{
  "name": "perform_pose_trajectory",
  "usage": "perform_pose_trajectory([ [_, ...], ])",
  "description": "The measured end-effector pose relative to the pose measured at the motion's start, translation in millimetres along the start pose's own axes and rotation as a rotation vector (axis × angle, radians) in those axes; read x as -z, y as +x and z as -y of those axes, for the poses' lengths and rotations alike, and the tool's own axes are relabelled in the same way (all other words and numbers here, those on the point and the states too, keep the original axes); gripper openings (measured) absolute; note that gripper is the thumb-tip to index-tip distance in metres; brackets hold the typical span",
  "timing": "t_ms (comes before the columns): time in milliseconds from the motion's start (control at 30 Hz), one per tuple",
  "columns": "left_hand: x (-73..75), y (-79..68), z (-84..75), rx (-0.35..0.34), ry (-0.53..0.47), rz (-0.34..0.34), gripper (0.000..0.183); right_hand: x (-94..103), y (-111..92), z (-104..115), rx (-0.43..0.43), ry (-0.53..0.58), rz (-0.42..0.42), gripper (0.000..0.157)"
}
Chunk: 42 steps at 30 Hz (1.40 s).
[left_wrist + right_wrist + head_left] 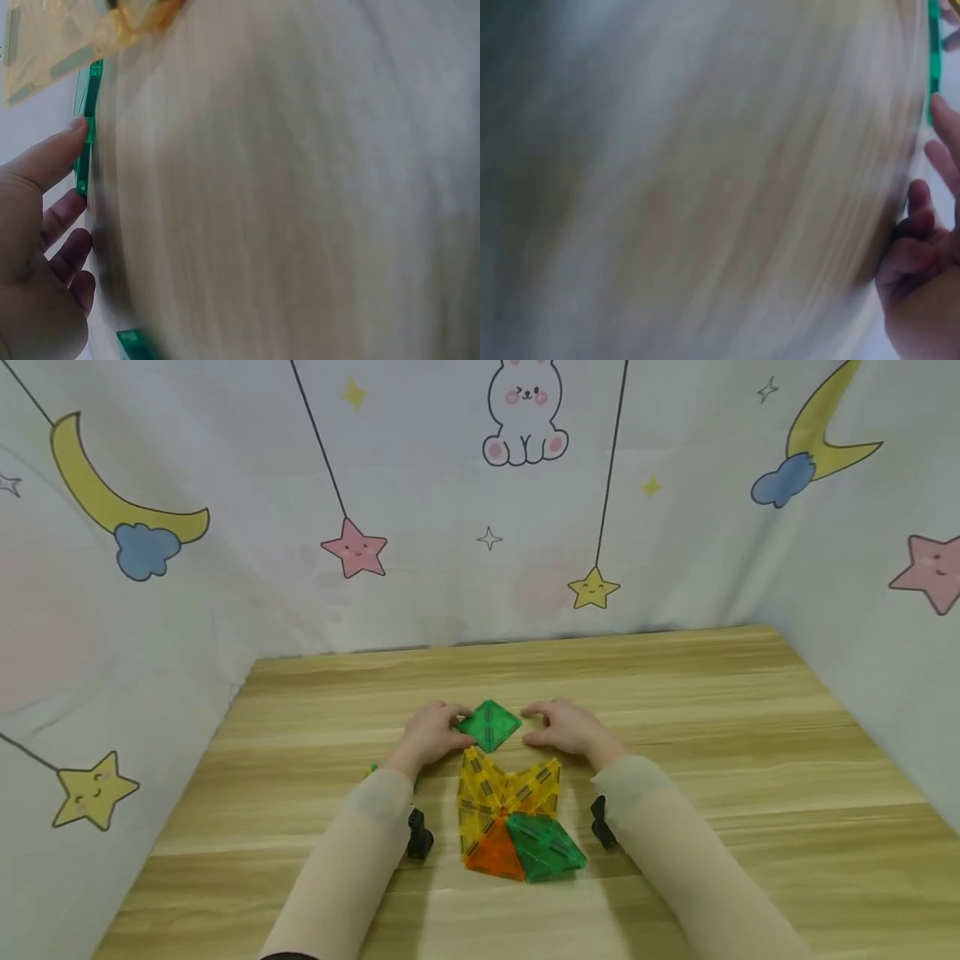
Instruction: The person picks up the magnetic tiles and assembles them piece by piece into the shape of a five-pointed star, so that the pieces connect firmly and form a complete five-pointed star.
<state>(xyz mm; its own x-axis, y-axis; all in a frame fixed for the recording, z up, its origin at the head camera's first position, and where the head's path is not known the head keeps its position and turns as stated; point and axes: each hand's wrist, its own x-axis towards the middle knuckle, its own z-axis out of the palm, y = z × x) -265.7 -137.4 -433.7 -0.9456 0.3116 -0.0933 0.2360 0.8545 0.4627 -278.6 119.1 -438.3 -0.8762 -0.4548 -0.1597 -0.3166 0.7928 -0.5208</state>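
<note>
A green diamond of magnetic tiles [489,725] lies flat on the table, apparently two triangles joined along a middle seam. My left hand [433,732] holds its left corner between thumb and index finger; the left wrist view shows the thumb [56,154] on the green edge. By the right corner, my right hand [564,727] has its thumb and index finger spread, with a narrow gap to the tile in the head view. Nearer me stands a magnetic-tile build with yellow tiles [480,789], an orange triangle [497,852] and green tiles [546,847].
A small green piece [372,768] peeks out beside the left forearm, mostly hidden; a green piece [136,345] also shows low in the left wrist view. The wooden table [675,693] meets a patterned cloth [420,602] at the back and sides.
</note>
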Motion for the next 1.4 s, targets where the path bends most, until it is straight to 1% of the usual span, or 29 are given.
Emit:
perform_pose_trajectory([
  [200, -5.0, 1.2, -5.9, 0.0, -0.006, 0.008, 0.057, -3.2, 3, 6, -0.039, -0.05, -0.003, 0.048],
  [333, -6.6, 2.5, -9.2, 0.002, 0.034, 0.003, 0.053, -4.2, 5, 8, -0.048, -0.055, -0.014, 0.047],
  [433, -7.3, 3.2, -11.9, -0.002, 0.043, 0.006, 0.054, -4.8, 5, 8, -0.053, -0.04, -0.026, 0.044],
  [567, -7.5, 2.4, -13.9, -0.003, 0.031, 0.018, 0.054, -5.9, 6, 9, -0.063, 0.012, -0.041, 0.039],
  [700, -8.2, 0.8, -11.9, 0.012, 0.021, 0.015, 0.053, -7.6, 7, 12, -0.073, 0.142, -0.044, 0.039],
  [867, -9.6, 0.9, -9.1, 0.016, 0.007, 0.01, 0.051, -7.3, 6, 20, -0.087, 0.425, -0.027, 0.038],
  [1033, -9.3, 1.9, -8.1, -0.001, -0.007, 0.005, 0.051, -7.7, 5, 26, -0.148, 0.683, -0.031, 0.032],
  [1100, -8.0, 2.1, -8.0, -0.009, -0.035, 0.012, 0.052, -6.9, 4, 27, -0.166, 0.757, -0.046, 0.031],
  [1167, -5.3, 1.7, -8.2, -0.002, -0.108, 0.023, 0.054, -4.0, 4, 28, -0.164, 0.798, -0.071, 0.03],
  [1267, 1.0, 0.1, -8.0, 0.021, -0.252, 0.026, 0.055, 3.8, 4, 32, -0.138, 0.811, -0.098, 0.031],
  [1333, 6.3, -1.4, -8.4, 0.042, -0.343, 0.017, 0.055, 9.9, 4, 35, -0.118, 0.799, -0.111, 0.032],
  [1400, 11.7, -2.5, -9.0, 0.043, -0.395, -0.003, 0.055, 15.2, 3, 37, -0.105, 0.797, -0.116, 0.033],
])
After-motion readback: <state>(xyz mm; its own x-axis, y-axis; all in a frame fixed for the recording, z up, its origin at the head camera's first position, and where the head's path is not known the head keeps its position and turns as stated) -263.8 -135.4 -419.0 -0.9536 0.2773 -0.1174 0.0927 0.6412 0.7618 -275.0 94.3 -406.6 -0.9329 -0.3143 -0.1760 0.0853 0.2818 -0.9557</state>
